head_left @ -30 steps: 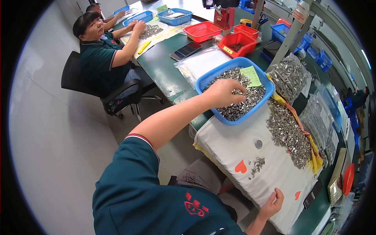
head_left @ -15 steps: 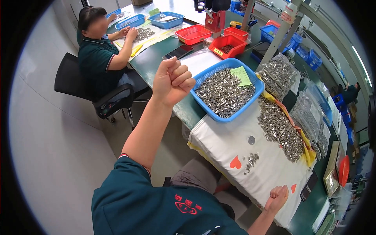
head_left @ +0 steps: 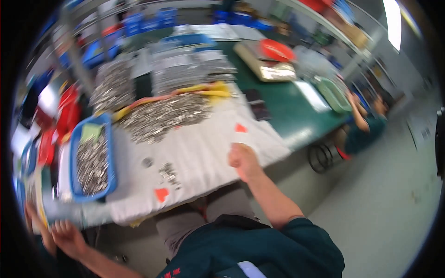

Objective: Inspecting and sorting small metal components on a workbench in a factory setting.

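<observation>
My left hand (head_left: 68,238) is a closed fist at the lower left, off the table's near edge, past the blue basket (head_left: 112,157). My right hand (head_left: 243,160), also a fist, is over the right part of the white cloth (head_left: 204,153), near a printed red heart. No object shows in either hand. On the cloth lie a large heap of small metal sleeve-like pieces (head_left: 169,115), a little pile of them (head_left: 169,173) and a round grey disc (head_left: 147,162). More metal pieces (head_left: 92,162) fill the basket, with a green paper slip (head_left: 92,133). The picture is blurred.
Clear bags of metal parts (head_left: 113,85) and stacked bags (head_left: 178,69) stand behind the heap. A dark flat object (head_left: 256,104), a scale-like device (head_left: 264,65) with a red dish (head_left: 277,50) and a green tray (head_left: 333,95) are right. Other people sit at far left and right (head_left: 371,132).
The view has swung to the right, bringing the table's right end and another person into sight. My left fist now appears lower left, my right fist nearer the middle. Both stay closed.
</observation>
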Motion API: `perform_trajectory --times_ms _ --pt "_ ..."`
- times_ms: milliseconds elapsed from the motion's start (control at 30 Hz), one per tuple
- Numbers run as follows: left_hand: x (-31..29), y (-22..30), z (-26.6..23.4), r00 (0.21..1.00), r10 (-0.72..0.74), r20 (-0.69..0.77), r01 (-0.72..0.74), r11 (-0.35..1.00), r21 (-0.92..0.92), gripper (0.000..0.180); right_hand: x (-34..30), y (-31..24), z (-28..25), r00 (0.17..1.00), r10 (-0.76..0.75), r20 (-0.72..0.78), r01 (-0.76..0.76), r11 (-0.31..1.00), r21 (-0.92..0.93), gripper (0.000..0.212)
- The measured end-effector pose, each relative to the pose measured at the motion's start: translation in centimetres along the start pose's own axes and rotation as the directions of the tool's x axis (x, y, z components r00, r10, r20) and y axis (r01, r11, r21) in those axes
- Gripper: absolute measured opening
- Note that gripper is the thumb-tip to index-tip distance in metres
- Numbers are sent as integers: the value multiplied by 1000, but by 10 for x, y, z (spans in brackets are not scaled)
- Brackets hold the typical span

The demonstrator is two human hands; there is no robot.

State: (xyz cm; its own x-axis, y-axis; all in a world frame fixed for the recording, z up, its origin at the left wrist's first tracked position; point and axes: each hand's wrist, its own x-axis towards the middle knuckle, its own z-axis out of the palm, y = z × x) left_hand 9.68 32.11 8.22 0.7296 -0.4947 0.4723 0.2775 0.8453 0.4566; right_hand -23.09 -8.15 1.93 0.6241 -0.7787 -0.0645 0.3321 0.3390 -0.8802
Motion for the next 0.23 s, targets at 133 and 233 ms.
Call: perform_trajectory --times_ms 133,233 --pt "19 -55 -21 931 -10 -366 71 986 152 31 -13 -31 -56 964 -71 -255 102 989 111 37" --pt "36 -59 -60 931 -307 196 321 946 -44 31 -25 -65 -101 880 -100 -464 201 964 174 41"
